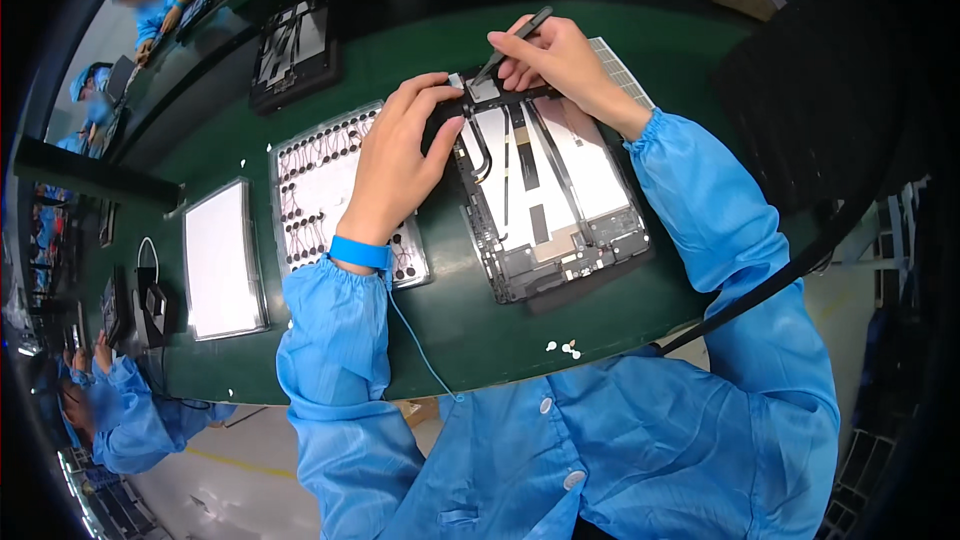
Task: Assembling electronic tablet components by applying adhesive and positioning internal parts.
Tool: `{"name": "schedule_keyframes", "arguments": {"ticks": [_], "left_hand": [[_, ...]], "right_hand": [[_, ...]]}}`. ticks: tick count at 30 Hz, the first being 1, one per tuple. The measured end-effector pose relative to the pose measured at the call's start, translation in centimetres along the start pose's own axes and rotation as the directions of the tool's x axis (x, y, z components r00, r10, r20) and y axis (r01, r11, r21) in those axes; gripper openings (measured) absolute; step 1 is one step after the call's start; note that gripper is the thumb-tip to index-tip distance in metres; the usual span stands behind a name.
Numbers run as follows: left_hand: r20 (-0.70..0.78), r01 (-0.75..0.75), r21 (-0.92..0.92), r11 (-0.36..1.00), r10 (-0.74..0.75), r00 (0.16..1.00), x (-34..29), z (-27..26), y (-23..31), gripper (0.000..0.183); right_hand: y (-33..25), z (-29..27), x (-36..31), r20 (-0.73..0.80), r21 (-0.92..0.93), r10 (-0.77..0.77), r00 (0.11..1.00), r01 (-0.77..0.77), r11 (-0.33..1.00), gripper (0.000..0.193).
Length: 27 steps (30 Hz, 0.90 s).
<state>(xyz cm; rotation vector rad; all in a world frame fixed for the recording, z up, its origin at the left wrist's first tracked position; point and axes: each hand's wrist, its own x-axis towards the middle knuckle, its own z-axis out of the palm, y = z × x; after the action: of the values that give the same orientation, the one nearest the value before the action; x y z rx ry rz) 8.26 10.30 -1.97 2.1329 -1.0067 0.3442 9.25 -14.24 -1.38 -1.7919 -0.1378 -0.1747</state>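
An opened tablet [590,175] lies on the green bench in front of me, its inside facing up, with dark ribbon cables and boards along its edges. My right hand [560,65] pinches dark tweezers [515,45] over the tablet's far edge. Their tips come down at a small silvery part [483,90] there. My left hand [400,150] rests at the tablet's far left corner, thumb and fingers apart, the fingertips close to that silvery part. A blue band with a thin cord circles my left wrist.
Left of the tablet, a clear tray [300,205] holds rows of small round black parts with reddish wires. Beyond it lies a white panel [222,265]. Another opened tablet [292,55] is at the far left. A white gridded sheet [622,72] sits behind my right wrist. Co-workers sit leftward.
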Motion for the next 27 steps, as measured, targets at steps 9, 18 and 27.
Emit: {"name": "schedule_keyframes", "arguments": {"ticks": [9,18,27], "left_hand": [[0.152,-0.229,0.276,0.933,0.192,0.969,1.0,0.5,1.0,0.03],[0.436,-0.479,0.114,0.871,0.389,0.812,5.7,4.1,9.8,0.041],[0.742,-0.515,0.045,0.856,0.316,0.591,6.6,10.5,13.1,0.043]], "right_hand": [[0.2,-2.6,-0.8,-0.176,-0.004,-0.237,0.955,0.24,0.971,0.027],[4.9,-16.6,-12.8,-0.031,-0.007,0.136,0.99,-0.136,0.991,0.023],[5.6,-17.0,-13.7,0.029,0.029,0.15,0.988,-0.151,0.988,0.02]]}}
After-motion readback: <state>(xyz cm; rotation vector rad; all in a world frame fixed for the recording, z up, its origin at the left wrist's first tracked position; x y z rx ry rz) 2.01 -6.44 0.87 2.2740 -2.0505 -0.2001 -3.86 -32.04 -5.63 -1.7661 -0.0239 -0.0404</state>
